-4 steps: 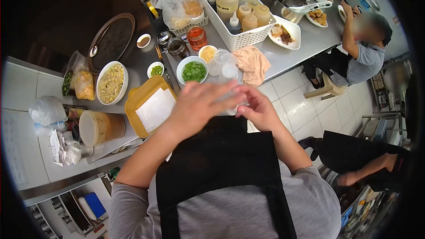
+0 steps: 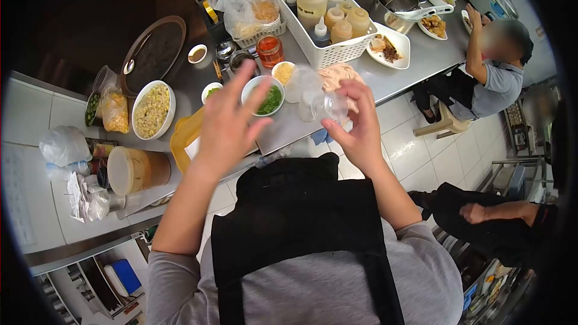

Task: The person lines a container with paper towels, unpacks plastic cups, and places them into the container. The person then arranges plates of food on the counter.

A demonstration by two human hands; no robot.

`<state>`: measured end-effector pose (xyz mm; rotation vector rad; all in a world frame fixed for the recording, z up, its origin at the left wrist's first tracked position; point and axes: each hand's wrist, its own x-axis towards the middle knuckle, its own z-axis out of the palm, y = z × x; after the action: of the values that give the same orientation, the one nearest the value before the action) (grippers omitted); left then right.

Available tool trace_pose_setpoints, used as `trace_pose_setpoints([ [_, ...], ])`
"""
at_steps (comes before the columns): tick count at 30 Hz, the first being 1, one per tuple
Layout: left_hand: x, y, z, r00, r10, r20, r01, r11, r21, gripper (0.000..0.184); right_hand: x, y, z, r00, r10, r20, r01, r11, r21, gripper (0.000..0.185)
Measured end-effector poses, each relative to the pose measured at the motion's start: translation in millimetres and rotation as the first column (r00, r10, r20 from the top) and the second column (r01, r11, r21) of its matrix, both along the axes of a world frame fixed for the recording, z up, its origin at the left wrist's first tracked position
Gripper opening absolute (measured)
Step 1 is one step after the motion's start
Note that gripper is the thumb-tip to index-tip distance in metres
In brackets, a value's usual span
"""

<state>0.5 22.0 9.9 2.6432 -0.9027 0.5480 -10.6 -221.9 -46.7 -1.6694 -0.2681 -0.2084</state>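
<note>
We see a steel counter (image 2: 391, 84) running through a kitchen with a pale tiled floor (image 2: 400, 141); a white basket (image 2: 340, 53) of squeeze bottles (image 2: 312, 3) stands on it, near a plate of food (image 2: 402, 42) and a folded peach cloth (image 2: 340, 74). To the left we find a white oval bowl (image 2: 171, 113) of chopped yellowish food, a lidded tub (image 2: 141, 171) and a yellow tray (image 2: 179, 139). Beyond the counter's far end a person in a grey shirt (image 2: 504, 87) sits on a stool (image 2: 444, 119), and another person's forearm (image 2: 509, 211) shows at the right. The clear plastic cup (image 2: 335, 108) is see-through, round-mouthed and tilted, up at the counter's near edge beside more clear plastic; we cannot tell quite where one piece ends and the next begins. Our right hand (image 2: 358, 123) grasps it between thumb and curved fingers. Our left hand (image 2: 232, 123) is blurred and empty, its fingers spread in front of the bowl of chopped greens (image 2: 280, 105). A moment ago both hands met at the plastic; now the left has pulled well away, the right has its fingers raised, and a blue item (image 2: 321, 136) has come into view below the counter's edge.
</note>
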Motion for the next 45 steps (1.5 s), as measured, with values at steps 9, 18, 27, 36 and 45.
trace_pose_setpoints([
  [9,-40.4,177.3,-52.0,0.584,0.739,-0.336,-0.700,0.668,0.253,0.024,47.5,26.0,-84.5,0.982,-0.157,0.105,0.181,0.936,-0.301,0.055],
  [18,-33.3,140.5,-102.9,0.778,0.613,-0.134,-0.527,0.755,0.391,0.012,15.4,33.4,-28.9,0.850,-0.082,0.520,0.283,0.904,-0.320,0.063],
  [27,11.6,129.9,-146.5,0.491,0.614,-0.617,-0.505,0.779,0.373,0.037,15.4,142.3,-83.2,0.939,0.260,-0.224,-0.331,0.859,-0.391,0.026],
  [36,6.4,142.0,-96.2,0.642,0.432,-0.634,-0.400,0.894,0.204,0.025,-7.5,157.1,-97.3,0.983,0.160,-0.086,-0.181,0.906,-0.382,0.031],
  [45,-7.5,171.3,-39.7,0.889,0.244,-0.388,-0.382,0.863,-0.330,0.039,-39.6,188.6,-46.4,0.990,-0.006,-0.140,-0.045,0.933,-0.356,0.049],
])
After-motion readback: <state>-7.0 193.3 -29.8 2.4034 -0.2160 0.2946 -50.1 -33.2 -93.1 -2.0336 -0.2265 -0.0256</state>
